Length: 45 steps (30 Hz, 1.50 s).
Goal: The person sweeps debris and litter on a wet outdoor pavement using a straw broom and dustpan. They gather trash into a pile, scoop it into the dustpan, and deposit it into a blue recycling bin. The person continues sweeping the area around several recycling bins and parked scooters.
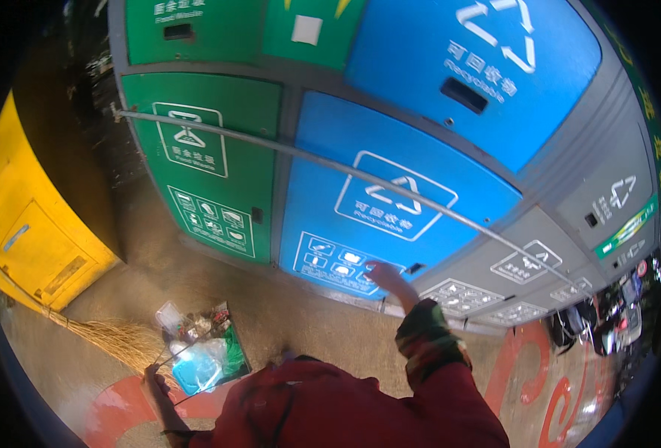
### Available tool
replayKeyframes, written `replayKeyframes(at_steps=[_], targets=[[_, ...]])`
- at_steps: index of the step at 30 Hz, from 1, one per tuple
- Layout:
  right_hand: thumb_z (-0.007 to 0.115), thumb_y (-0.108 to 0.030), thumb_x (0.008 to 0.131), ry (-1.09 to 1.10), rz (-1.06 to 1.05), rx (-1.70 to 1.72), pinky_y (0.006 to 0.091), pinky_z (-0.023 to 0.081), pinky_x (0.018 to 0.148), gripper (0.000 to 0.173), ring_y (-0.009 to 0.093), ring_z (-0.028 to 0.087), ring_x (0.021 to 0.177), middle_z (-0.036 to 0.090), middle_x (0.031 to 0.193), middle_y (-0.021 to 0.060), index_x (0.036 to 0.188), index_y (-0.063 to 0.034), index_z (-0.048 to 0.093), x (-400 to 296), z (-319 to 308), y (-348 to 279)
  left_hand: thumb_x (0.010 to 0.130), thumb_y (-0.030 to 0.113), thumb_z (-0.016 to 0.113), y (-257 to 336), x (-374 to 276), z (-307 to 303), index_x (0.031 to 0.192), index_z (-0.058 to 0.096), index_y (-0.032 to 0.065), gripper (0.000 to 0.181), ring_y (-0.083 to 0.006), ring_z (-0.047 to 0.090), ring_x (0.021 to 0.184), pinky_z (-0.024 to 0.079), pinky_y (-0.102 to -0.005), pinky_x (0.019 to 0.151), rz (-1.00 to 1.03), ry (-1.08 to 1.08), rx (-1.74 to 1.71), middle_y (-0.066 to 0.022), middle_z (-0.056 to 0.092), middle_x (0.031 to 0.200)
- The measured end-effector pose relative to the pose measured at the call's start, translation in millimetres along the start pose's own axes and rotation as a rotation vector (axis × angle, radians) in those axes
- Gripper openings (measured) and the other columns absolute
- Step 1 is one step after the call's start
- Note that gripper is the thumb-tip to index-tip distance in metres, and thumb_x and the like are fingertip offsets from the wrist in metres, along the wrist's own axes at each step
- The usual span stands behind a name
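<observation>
My left hand (155, 382) is at the lower left, closed around the thin handle of a dustpan (244, 367). A straw broom (103, 336) lies against that hand; whether the hand holds it too I cannot tell. The dustpan bears a light-blue plastic piece (196, 371), clear and green plastic (232, 350), and mixed litter (199, 325). My right hand (383, 275) reaches out before the lower part of the blue recyclables bin door (358, 224), holding nothing that shows. Whether it touches the door is unclear.
A green food-waste door (213, 185) and grey doors (464, 274) flank the blue one. A metal bar (319, 158) runs across them. At the left stands a yellow cabinet (33, 224). The ground (330, 330) looks wet, with red painted curves. Parked vehicles (607, 325) are at the far right.
</observation>
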State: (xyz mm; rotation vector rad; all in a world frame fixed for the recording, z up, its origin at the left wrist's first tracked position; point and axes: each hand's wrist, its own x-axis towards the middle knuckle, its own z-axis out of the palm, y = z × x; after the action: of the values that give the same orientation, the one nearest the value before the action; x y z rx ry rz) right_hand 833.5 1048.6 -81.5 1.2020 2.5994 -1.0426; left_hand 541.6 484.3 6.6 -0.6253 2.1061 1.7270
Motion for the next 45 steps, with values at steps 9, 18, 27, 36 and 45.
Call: replayKeyframes(at_steps=[9, 18, 27, 36, 45], targets=[[0.063, -0.02, 0.083, 1.235, -0.304, -0.64, 0.0385, 0.052, 0.077, 0.032, 0.032, 0.053, 0.108, 0.051, 0.121, 0.0169, 0.114, -0.0125, 0.058, 7.6, -277.1, -24.7, 0.079, 0.028, 0.058, 11.3, -19.4, 54.0, 0.073, 0.058, 0.0076, 0.021, -0.0053, 0.024, 0.035, 0.018, -0.0221, 0.033, 0.031, 0.01, 0.108, 0.0057, 0.03, 0.047], [0.055, -0.039, 0.087, 1.352, -0.518, -1.052, 0.0504, 0.028, 0.103, 0.04, 0.032, 0.033, 0.127, 0.035, 0.136, 0.0132, 0.126, -0.0335, 0.048, 42.0, -403.8, -31.6, 0.083, 0.038, 0.057, -17.0, -65.5, 95.1, 0.084, 0.062, 0.0046, 0.034, -0.0041, 0.025, 0.034, 0.018, -0.0212, 0.031, 0.116, 0.087, 0.152, 0.0061, 0.032, 0.048], [0.061, -0.025, 0.079, 1.376, -0.703, -0.836, 0.0542, 0.028, 0.1, 0.047, 0.039, 0.03, 0.126, 0.031, 0.135, 0.0213, 0.125, -0.0222, 0.049, 73.4, -407.1, -19.7, 0.083, 0.04, 0.057, -31.6, -131.9, 113.0, 0.093, 0.059, -0.0021, 0.043, -0.004, 0.022, 0.036, 0.016, -0.021, 0.034, 0.078, 0.137, 0.053, 0.0065, 0.029, 0.049], [0.055, -0.029, 0.086, 1.479, -0.719, -0.943, 0.0463, 0.037, 0.089, 0.033, 0.034, 0.041, 0.11, 0.041, 0.119, 0.019, 0.116, -0.0161, 0.052, 82.7, -402.7, -19.5, 0.083, 0.041, 0.055, -67.1, -129.5, 150.6, 0.089, 0.06, -0.0004, 0.042, -0.0049, 0.025, 0.037, 0.02, -0.021, 0.034, -0.018, -0.003, 0.093, 0.0061, 0.031, 0.049], [0.056, -0.04, 0.086, 1.363, -0.565, -0.966, 0.05, 0.029, 0.102, 0.038, 0.04, 0.026, 0.128, 0.029, 0.135, 0.0199, 0.124, -0.0352, 0.05, 94.8, -401.1, -18.0, 0.083, 0.039, 0.055, -84.5, -142.9, 178.2, 0.083, 0.061, 0.0013, 0.038, -0.0062, 0.031, 0.036, 0.025, -0.0221, 0.032, 0.023, -0.072, 0.181, 0.0035, 0.037, 0.048]])
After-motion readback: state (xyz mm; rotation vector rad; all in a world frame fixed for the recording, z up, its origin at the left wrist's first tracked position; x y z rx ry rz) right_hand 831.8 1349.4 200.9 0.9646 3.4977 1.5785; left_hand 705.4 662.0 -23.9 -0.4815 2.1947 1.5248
